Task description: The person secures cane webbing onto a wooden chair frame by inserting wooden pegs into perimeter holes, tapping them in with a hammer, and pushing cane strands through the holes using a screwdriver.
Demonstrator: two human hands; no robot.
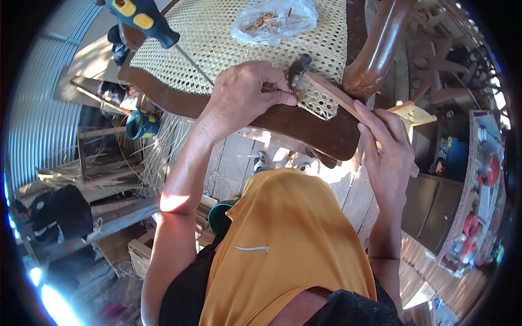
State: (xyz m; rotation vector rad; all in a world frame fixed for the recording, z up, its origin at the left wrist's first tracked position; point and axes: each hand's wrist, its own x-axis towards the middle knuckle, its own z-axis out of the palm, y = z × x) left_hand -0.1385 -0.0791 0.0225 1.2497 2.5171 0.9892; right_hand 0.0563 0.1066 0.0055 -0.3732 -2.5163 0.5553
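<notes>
My right hand [389, 144] grips the wooden handle of a hammer [331, 92], with fingers stretched along it. The dark hammer head rests over the woven cane seat [217, 46], close to its front corner. My left hand [242, 98] leans on the brown wooden seat frame [310, 127]. Its thumb and forefinger pinch together at the cane's edge, just beside the hammer head; whatever they hold is too small to make out. A screwdriver [147, 22] with a blue and yellow handle slants toward my left hand, and its tip is hidden behind that hand.
A clear plastic bag [274, 22] with small wooden bits lies on the cane. A glossy wooden chair post [378, 49] rises at the right. Loose cane strands [166, 141] hang at left, near a dark green bucket [142, 125]. A cluttered shelf [473, 185] stands at right.
</notes>
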